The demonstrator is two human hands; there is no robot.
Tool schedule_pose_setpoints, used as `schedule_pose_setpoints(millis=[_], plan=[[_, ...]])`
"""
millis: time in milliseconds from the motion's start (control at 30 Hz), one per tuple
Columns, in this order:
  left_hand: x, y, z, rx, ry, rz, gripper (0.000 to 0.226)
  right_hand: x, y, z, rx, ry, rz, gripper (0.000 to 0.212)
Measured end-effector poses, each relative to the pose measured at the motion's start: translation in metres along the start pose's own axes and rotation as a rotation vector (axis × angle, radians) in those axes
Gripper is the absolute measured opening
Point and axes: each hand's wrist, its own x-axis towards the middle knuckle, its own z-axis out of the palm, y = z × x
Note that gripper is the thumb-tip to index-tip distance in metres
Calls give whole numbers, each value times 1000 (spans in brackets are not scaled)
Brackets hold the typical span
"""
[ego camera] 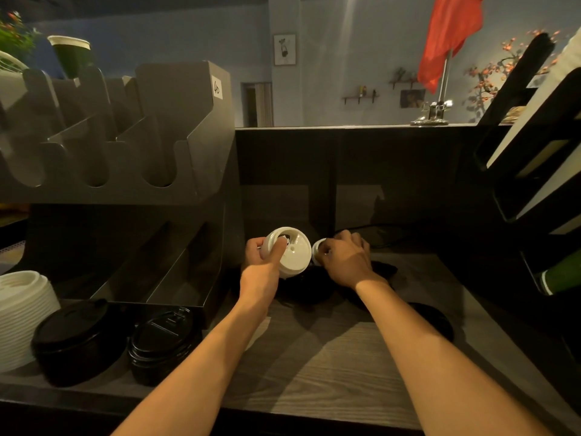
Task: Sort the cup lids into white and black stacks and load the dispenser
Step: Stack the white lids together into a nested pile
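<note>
Up on the grey dispenser (176,127), upper left of centre, a white sticker (217,87) bears handwriting that reads roughly "40". At frame centre the left hand (262,265) grips a white lid (295,253), thumb curled over its top, fingers behind the rim. Just beside it, the right hand (345,262) pinches a second white lid (317,247), mostly hidden. Loose black lids (314,287) lie beneath both hands on the wood-grain counter (330,372). At lower left stand a white lid stack (22,316) and two black lid stacks (75,338). A red flag (449,36) hangs against the dim bluish wall.
</note>
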Motion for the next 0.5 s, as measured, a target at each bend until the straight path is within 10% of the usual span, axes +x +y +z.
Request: schedule_pose_setpoints(millis=[300,500], plan=[[-1,3,-2,-7,34,-4,37,0,-14,-1,578,-10,-42,11],[1,0,-4,31,64,-47,46,-5,-17,-2,690,131,-23,36]])
